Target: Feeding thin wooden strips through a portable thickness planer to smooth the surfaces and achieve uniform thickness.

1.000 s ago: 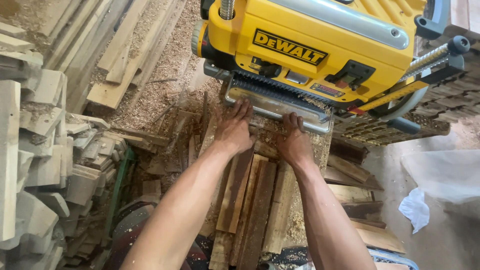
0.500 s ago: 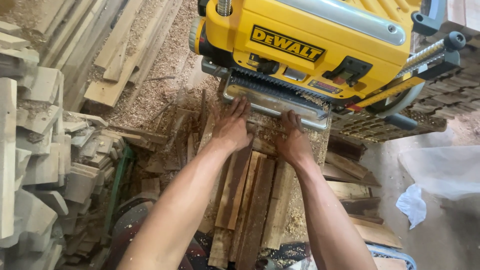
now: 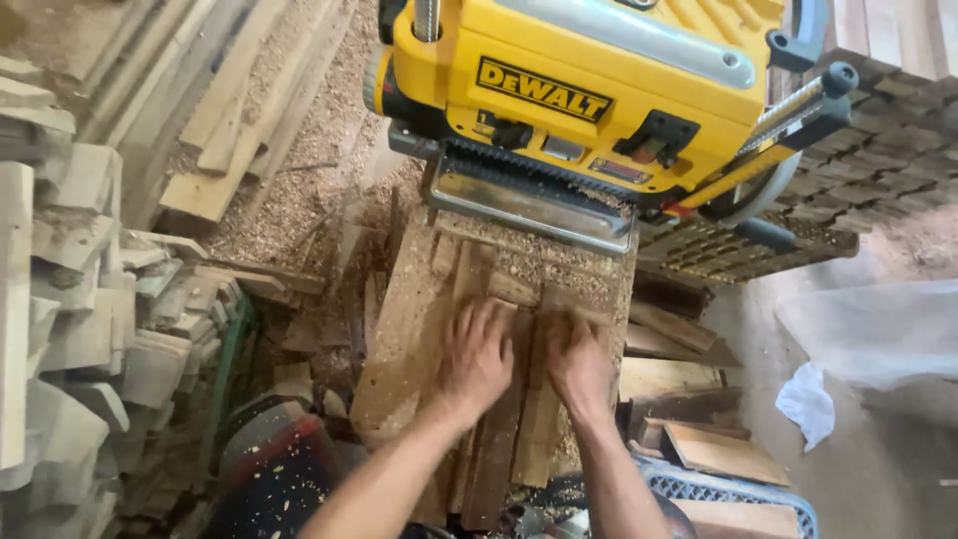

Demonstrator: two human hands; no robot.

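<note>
Black rectangular label (image 3: 544, 90) on yellow planer (image 3: 599, 80)

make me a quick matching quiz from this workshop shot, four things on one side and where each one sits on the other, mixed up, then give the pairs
Things:
1. planer
2. left hand
3. white rag
4. stacked offcuts

Places:
A. on the floor at the right
B. piled along the left edge
C. at the top, above the boards
D. flat on the boards, beside the right hand

Pairs: 1-C, 2-D, 3-A, 4-B
</note>
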